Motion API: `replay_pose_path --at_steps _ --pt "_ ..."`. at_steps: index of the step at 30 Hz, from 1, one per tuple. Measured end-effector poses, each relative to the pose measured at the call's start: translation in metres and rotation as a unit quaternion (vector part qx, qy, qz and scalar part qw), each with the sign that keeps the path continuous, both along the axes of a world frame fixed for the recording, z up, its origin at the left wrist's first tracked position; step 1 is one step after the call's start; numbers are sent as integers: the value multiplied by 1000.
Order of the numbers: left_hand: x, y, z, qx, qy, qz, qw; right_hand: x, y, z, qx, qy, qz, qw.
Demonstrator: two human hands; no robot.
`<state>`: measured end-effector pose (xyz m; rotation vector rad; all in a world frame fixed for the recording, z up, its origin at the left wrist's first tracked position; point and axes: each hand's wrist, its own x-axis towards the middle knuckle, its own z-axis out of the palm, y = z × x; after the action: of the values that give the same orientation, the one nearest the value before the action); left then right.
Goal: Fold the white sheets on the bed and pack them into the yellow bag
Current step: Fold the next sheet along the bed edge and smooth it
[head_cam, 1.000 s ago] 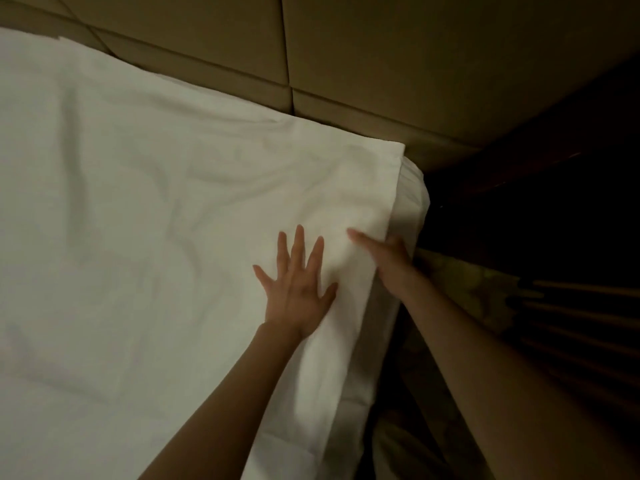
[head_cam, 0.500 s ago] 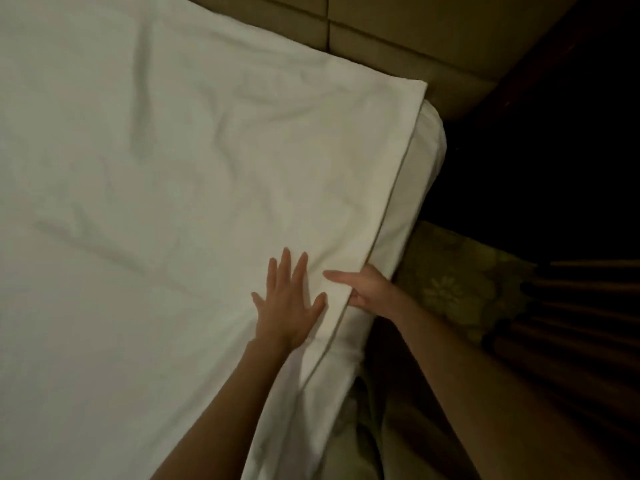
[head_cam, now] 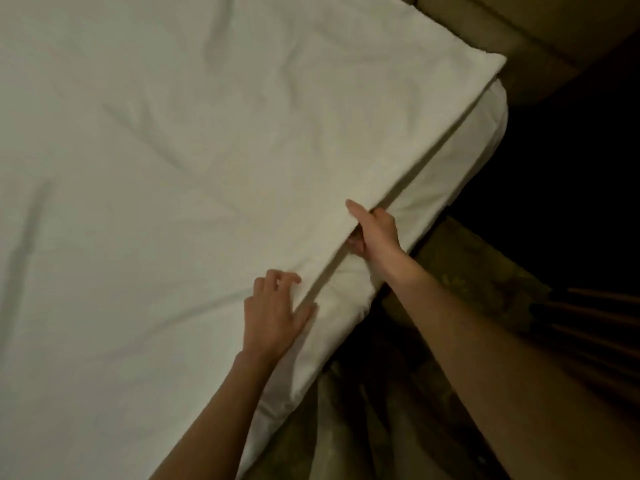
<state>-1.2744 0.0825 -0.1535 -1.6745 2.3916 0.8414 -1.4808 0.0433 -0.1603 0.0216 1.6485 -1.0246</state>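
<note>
Lying spread flat over the bed (head_cam: 460,174), white top sheet (head_cam: 207,168), lightly creased, its right edge running along the mattress side, corner reaching the headboard (head_cam: 519,39) end.

Gripping that edge: right hand (head_cam: 375,233), thumb on top, fingers tucked under the hem, pinching the cloth and lifting it slightly off the layer below.

Resting on the sheet just inside the same edge, nearer the camera: left hand (head_cam: 273,317), fingers curling and bunching a bit of fabric, thumb against the hem. Looking like a light pinch rather than flat pressing.

Handling, judged: thin soft cotton, light, no stiffness, sagging and wrinkling wherever unsupported; not fragile, not slippery, but dragging on the layer under it. Best taking hold along the hem or at corners, two grips apart, keeping the edge taut for a straight fold.

Containers: yellow bag not showing anywhere in view; contents not possible to tell. Nothing packed as far as visible, folding only starting.

Showing right of the bed: patterned floor (head_cam: 485,282), dark.
</note>
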Motion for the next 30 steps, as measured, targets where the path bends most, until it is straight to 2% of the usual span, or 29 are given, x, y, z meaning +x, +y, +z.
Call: replay_pose_path --at_steps 4,7,9,15,18,21,24,26,30 --pt "-5 -26 -1 60 71 184 978 -1 -7 1 -12 -47 -45 998" --pt "-9 -38 1 96 103 254 957 11 7 -14 38 26 44 998" --pt "-10 -38 0 105 110 271 950 20 12 -19 54 57 92 993" --pt "-13 -34 -1 124 140 310 932 26 2 -20 64 110 87 988" --pt "-15 -32 0 127 145 289 938 20 9 -18 58 116 90 988" --pt "-22 -28 -1 96 157 258 948 13 26 -15 39 58 36 997" --pt "-31 -22 -5 36 159 243 956 6 37 -14 43 20 24 999" --pt "-35 -20 -8 13 156 250 956 3 40 -16 64 -5 50 997" --pt "-35 -24 -12 11 147 278 949 16 44 -12 73 -68 177 979"
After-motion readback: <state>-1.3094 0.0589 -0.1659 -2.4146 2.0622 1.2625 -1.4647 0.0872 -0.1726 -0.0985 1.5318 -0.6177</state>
